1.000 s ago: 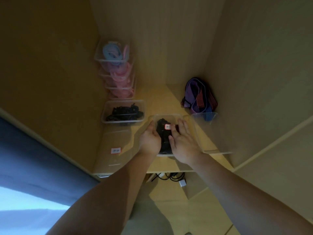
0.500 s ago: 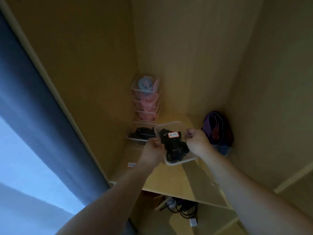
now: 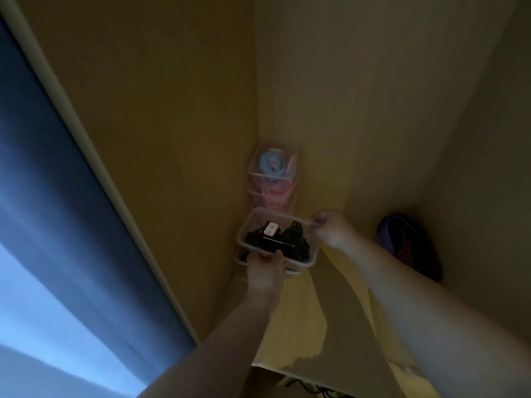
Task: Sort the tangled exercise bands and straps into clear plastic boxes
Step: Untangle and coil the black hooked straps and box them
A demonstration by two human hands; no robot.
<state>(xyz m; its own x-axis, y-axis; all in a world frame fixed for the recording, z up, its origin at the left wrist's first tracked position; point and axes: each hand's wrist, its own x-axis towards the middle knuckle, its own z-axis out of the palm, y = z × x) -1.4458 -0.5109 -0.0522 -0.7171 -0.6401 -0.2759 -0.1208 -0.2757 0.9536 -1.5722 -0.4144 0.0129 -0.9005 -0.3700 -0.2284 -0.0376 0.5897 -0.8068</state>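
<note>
Wooden shelf [image 3: 301, 326], box [image 3: 258, 222] of straps [image 3: 287, 242] gripped at near rim by left hand [image 3: 265, 270], pinched at right corner by right hand [image 3: 333, 229], finger detail blurred

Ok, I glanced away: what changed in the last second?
The left hand and right hand lifted the box of black straps off the shelf and carried it left, over the other box of straps, gripping its edges. The stacked boxes and purple bands stayed put.
</note>
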